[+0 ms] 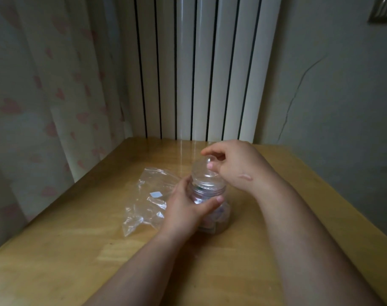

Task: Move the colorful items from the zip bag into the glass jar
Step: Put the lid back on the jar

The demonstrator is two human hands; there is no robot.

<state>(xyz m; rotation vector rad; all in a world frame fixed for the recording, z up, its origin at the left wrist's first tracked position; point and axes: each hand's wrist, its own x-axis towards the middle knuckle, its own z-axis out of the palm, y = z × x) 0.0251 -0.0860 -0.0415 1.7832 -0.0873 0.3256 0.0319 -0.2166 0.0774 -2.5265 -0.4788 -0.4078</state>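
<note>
A clear glass jar (219, 219) stands upright near the middle of the wooden table (77, 250). Colorful items (221, 214) show through its lower wall. My left hand (188, 204) wraps around the jar's body from the left. On the jar's mouth sits a clear domed lid (202, 175), and my right hand (230, 164) pinches the knob on its top. Flat on the table just left of the jar lies the crumpled clear zip bag (148, 197); it looks empty apart from a small white label.
A white ribbed radiator (199, 67) rises behind the table's far edge. A pale curtain with pink hearts (44, 96) hangs at the left, and a grey wall (342, 96) closes the right side.
</note>
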